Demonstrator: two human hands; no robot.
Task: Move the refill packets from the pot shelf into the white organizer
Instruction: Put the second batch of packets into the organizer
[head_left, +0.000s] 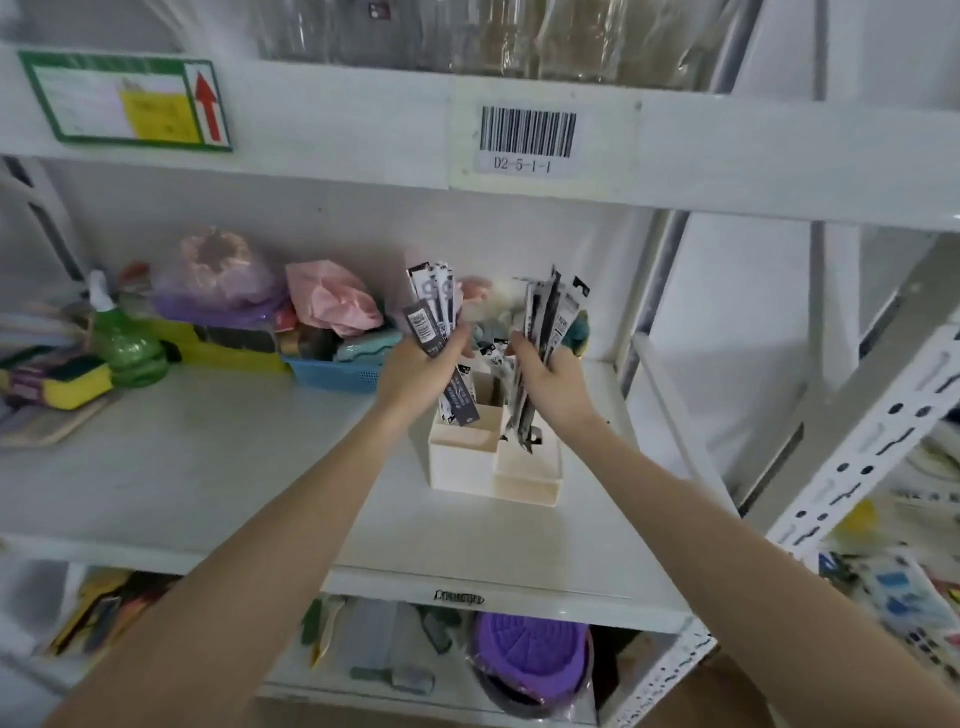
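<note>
- left hand (415, 371) grips a fan of packets (435, 312) above the organizer (467, 462); lower ends dip into its rear slot.
- right hand (550, 382) clasps another bundle; print blurred, count unreadable.

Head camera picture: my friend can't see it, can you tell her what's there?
Two hands, left and right, each hold a bunch of packets upright over a white organizer on a shelf.

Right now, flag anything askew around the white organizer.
One dark packet in the left hand splays sideways from its bundle. The white organizer stands upright; nothing spilled.
</note>
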